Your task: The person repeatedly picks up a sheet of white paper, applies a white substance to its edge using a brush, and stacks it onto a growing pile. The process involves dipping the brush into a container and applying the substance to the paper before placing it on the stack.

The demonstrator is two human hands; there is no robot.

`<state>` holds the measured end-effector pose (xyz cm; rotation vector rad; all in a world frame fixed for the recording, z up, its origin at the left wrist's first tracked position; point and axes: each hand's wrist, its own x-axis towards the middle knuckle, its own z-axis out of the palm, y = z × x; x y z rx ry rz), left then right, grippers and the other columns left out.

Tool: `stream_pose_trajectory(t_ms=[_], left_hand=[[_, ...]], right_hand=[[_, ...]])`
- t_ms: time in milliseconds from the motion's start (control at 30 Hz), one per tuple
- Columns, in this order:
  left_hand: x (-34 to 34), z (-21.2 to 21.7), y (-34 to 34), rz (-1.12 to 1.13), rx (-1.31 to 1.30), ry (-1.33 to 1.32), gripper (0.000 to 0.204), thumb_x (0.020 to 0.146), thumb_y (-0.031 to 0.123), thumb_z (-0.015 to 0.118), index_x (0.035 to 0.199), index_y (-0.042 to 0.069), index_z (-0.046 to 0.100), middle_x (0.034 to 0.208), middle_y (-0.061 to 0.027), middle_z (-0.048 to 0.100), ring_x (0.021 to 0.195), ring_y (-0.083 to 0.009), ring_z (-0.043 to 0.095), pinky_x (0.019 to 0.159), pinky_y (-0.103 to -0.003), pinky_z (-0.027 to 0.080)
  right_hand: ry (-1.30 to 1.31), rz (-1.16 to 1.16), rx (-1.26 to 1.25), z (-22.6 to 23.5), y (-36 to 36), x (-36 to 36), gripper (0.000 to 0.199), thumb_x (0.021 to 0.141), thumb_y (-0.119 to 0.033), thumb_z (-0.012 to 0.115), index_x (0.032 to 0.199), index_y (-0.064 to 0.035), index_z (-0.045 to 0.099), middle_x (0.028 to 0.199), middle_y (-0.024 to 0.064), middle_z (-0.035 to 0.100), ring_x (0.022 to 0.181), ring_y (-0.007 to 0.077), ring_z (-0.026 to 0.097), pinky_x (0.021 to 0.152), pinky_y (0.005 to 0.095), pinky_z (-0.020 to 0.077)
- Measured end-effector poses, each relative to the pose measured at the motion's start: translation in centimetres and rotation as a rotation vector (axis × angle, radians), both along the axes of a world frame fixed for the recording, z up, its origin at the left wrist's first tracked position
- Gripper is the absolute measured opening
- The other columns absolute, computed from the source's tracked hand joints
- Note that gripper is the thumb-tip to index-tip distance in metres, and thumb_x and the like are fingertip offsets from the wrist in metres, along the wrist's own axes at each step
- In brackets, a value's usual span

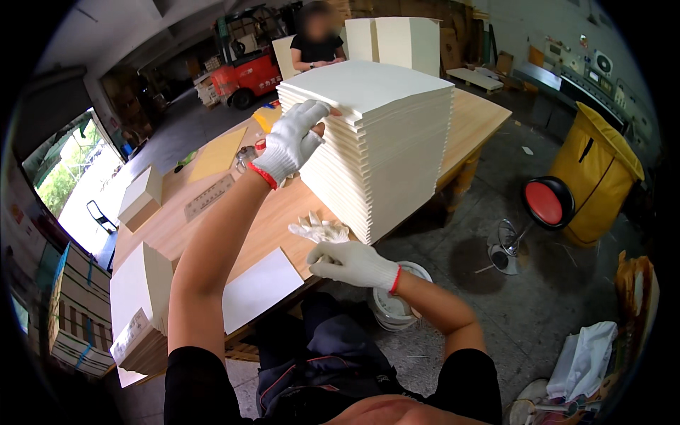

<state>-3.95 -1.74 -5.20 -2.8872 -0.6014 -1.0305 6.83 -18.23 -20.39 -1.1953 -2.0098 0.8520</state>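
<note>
A tall stack of cream paper sheets (386, 142) stands on a wooden table (276, 212). My left hand (294, 140), in a white knit glove, reaches up with fingers spread and touches the stack's top left corner. My right hand (350, 262), also gloved, rests at the table's near edge with fingers curled; whether it grips anything cannot be told. A spare white glove (319, 228) lies on the table just beyond it, at the stack's foot.
A single white sheet (258, 287) lies near the table edge. Smaller paper bundles (142, 283) and a box (142, 195) sit at the left. Another person (316, 42) sits at the far end. A white bucket (397, 308), red stool (545, 202) and yellow bin (595, 177) stand on the floor.
</note>
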Motion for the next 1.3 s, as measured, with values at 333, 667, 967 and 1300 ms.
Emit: stream_pose_trajectory(t_ms=[333, 667, 967, 1300], left_hand=[[1.6, 1.9, 1.4, 0.075, 0.170, 0.139, 0.039, 0.081, 0.009, 0.054, 0.118, 0.014, 0.063, 0.107, -0.0090, 0.062, 0.101, -0.0310, 0.058, 0.089, -0.041, 0.047], [7.1, 6.3, 1.2, -0.099, -1.544, -0.609, 0.039, 0.103, 0.031, 0.036, 0.126, 0.001, 0.046, 0.118, -0.0227, 0.062, 0.100, -0.0275, 0.068, 0.085, -0.033, 0.061], [9.5, 4.2, 3.7, -0.123, -1.629, -0.891, 0.035, 0.094, 0.000, 0.035, 0.127, -0.009, 0.043, 0.119, -0.0256, 0.060, 0.098, -0.0302, 0.070, 0.070, -0.027, 0.065], [-14.6, -4.5, 5.0, -0.605, -1.862, -0.854, 0.037, 0.098, 0.003, 0.049, 0.134, -0.004, 0.047, 0.116, -0.0195, 0.063, 0.070, -0.0076, 0.067, 0.053, -0.012, 0.056]], right_hand=[[0.148, -0.330, 0.657, 7.4, -0.7, 7.4, 0.028, 0.093, -0.026, 0.063, 0.114, -0.0072, 0.063, 0.086, 0.0049, 0.069, 0.068, 0.0156, 0.066, 0.062, 0.0289, 0.0528], [-0.340, -0.552, 0.994, 12.8, 4.2, 11.4, 0.034, 0.085, -0.013, 0.056, 0.119, -0.0135, 0.058, 0.117, 0.0094, 0.065, 0.094, 0.0312, 0.067, 0.080, 0.0417, 0.0546], [-0.784, -1.003, 0.364, 13.0, 7.6, 24.8, 0.064, 0.084, -0.011, 0.045, 0.147, -0.0223, 0.037, 0.156, 0.0097, 0.032, 0.126, 0.0346, 0.053, 0.099, 0.0452, 0.0484], [0.334, -0.333, 0.093, 9.2, 2.5, 8.1, 0.033, 0.101, -0.028, 0.048, 0.115, -0.0033, 0.065, 0.086, 0.0026, 0.070, 0.057, 0.0075, 0.058, 0.053, 0.0238, 0.0453]])
